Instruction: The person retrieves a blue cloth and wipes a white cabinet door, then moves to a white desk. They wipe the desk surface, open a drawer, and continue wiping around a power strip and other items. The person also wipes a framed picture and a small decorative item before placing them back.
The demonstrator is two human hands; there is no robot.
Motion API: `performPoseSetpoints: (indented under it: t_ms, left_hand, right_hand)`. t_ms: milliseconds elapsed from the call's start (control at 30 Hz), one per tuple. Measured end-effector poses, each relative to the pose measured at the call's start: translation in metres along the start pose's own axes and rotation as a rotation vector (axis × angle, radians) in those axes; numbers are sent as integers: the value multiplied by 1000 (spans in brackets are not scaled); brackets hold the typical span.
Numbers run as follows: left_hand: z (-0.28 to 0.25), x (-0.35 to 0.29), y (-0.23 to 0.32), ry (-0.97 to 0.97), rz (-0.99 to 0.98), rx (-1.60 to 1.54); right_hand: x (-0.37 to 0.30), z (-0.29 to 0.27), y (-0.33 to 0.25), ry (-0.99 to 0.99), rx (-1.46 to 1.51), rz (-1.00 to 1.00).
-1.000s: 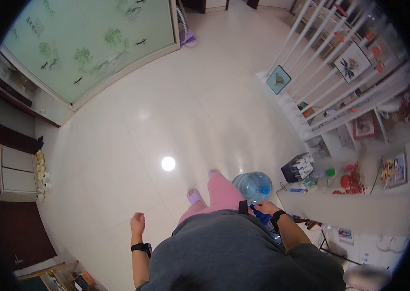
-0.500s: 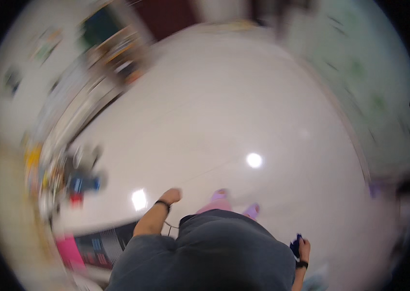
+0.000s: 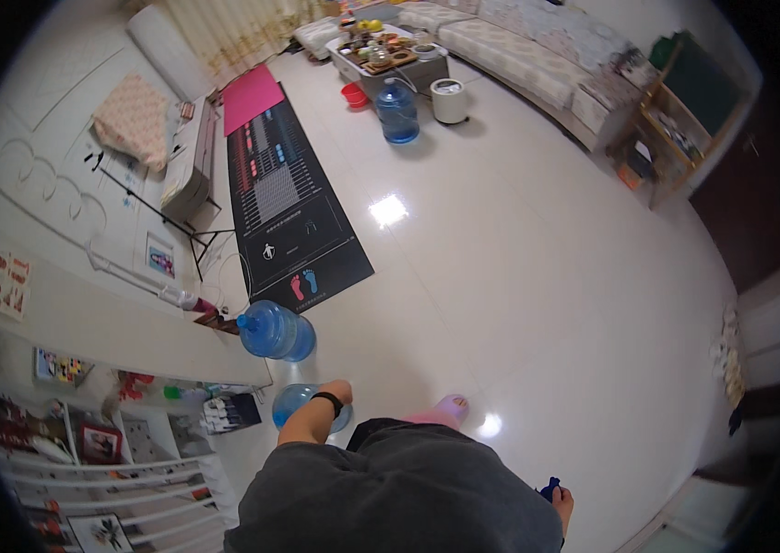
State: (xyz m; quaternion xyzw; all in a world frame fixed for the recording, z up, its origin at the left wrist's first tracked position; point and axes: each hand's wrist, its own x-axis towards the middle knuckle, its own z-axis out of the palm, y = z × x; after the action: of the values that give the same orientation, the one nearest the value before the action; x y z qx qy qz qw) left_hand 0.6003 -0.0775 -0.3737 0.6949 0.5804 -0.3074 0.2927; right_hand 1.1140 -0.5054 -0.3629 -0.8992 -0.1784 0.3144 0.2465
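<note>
My left hand (image 3: 341,391) is loosely curled, and I see nothing in it. It shows in front of a blue water jug (image 3: 292,403) on the floor; I cannot tell whether they touch. Just beyond stands another large blue water jug (image 3: 277,332), upright. My right hand (image 3: 563,503) is low at the right beside my body, closed around a dark blue bunched cloth (image 3: 549,488). Its fingers are partly hidden. One foot in a pink slipper (image 3: 451,408) shows ahead of my body.
A long black mat (image 3: 293,198) with a pink end lies ahead left, beside a black stand (image 3: 159,215). Farther off are a blue jug (image 3: 397,111), a white bin (image 3: 449,101), a laden tea table (image 3: 418,74) and a sofa (image 3: 510,55). White shelves (image 3: 146,433) stand left; an easel board (image 3: 694,88) stands far right.
My view has turned left, bringing the mat, the jugs and the shelves close to my left side. The cloth stays in my right hand, and my left hand stays curled.
</note>
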Motion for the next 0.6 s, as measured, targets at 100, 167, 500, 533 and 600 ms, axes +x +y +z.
performPoseSetpoints:
  t_ms: [100,167,500,533,600]
  left_hand:
    - [5,13,28,-67,-52,-55]
    - [-5,23,66,-30,-49,-90]
    - [-95,124,361,105,-27,-129]
    - [-102,130,396,68,-24,-120]
    - [-116,138,471,22,55,-92]
  right_hand:
    - [64,-42,-59,-45,5,-119]
    - [96,-65,-81,-85,56,-101]
    - [332,-229,-69,-37,222,-205]
    - [355,-246,-67,-12,253,-151]
    - [396,-288,-66,40,282,-142]
